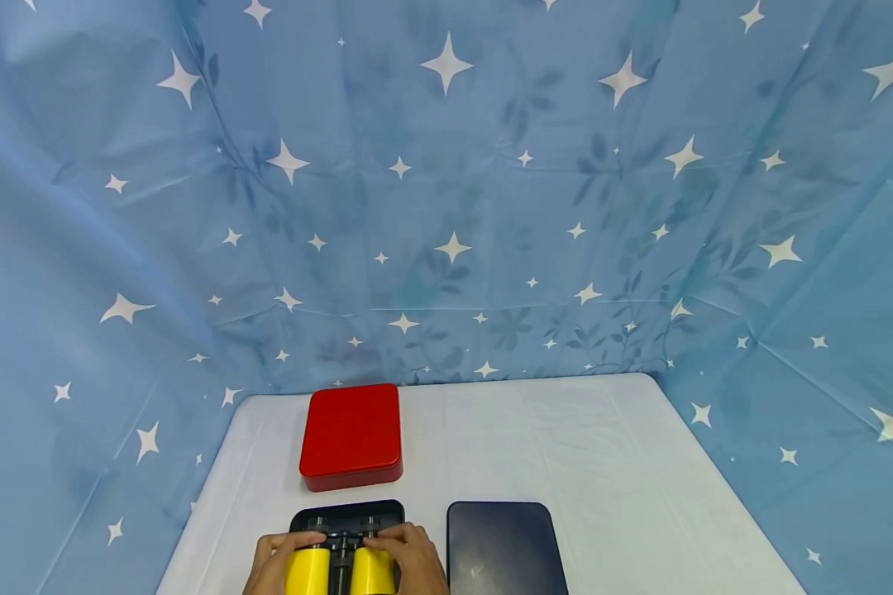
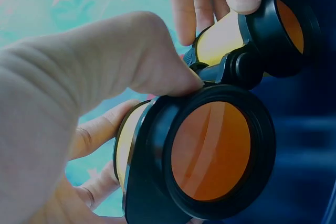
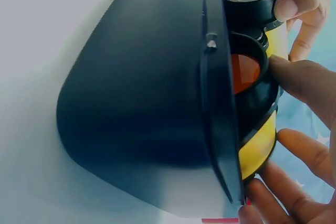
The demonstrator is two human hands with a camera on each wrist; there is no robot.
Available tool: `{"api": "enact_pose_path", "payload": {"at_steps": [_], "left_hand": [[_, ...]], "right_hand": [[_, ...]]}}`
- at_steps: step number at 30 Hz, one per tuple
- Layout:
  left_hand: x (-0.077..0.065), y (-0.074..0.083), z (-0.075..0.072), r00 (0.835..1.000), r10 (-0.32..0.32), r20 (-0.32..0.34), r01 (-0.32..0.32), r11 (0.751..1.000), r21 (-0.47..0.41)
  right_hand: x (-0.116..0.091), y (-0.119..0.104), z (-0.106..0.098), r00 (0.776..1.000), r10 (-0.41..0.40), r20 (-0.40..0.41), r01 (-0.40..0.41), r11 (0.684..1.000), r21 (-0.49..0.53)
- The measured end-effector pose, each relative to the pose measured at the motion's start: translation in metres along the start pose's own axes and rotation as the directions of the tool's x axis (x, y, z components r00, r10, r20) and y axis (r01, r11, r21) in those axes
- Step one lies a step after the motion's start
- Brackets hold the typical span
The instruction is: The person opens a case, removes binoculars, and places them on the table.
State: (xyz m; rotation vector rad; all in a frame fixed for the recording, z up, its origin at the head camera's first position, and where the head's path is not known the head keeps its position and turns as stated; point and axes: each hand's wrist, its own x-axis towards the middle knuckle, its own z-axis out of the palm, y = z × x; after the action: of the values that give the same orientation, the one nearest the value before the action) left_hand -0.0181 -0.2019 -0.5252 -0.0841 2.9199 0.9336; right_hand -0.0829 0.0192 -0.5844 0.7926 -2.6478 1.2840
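Observation:
A pair of yellow and black binoculars (image 1: 308,572) is held between both hands over a dark tin (image 1: 346,511). My left hand (image 1: 269,565) grips the left barrel, its thumb against the black rim in the left wrist view. On the other barrel, my right hand (image 1: 417,562) has its thumb on the black part and its fingers around the yellow side. Orange lenses (image 2: 212,150) face the left wrist camera. In the right wrist view the tin's wall (image 3: 142,93) hides part of the binoculars, and how deep they sit in it I cannot tell.
A dark, flat lid-like piece (image 1: 502,545) lies just right of the tin. Behind the tin stands a closed red box (image 1: 353,434). The table has a white cover (image 1: 565,438), with blue star-patterned curtains (image 1: 446,190) along its back and sides.

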Motion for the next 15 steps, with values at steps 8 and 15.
{"api": "enact_pose_path", "payload": {"at_steps": [8,15], "left_hand": [[-0.001,0.004,-0.006,0.999,-0.032,-0.005,0.032,0.999,-0.042],[0.032,-0.002,-0.012,0.996,-0.076,0.055,0.09,0.938,-0.335]], "right_hand": [[0.001,-0.009,-0.007,0.988,0.154,0.031,-0.157,0.975,0.155],[0.003,-0.011,-0.013,0.98,0.193,0.05,-0.199,0.934,0.298]]}}
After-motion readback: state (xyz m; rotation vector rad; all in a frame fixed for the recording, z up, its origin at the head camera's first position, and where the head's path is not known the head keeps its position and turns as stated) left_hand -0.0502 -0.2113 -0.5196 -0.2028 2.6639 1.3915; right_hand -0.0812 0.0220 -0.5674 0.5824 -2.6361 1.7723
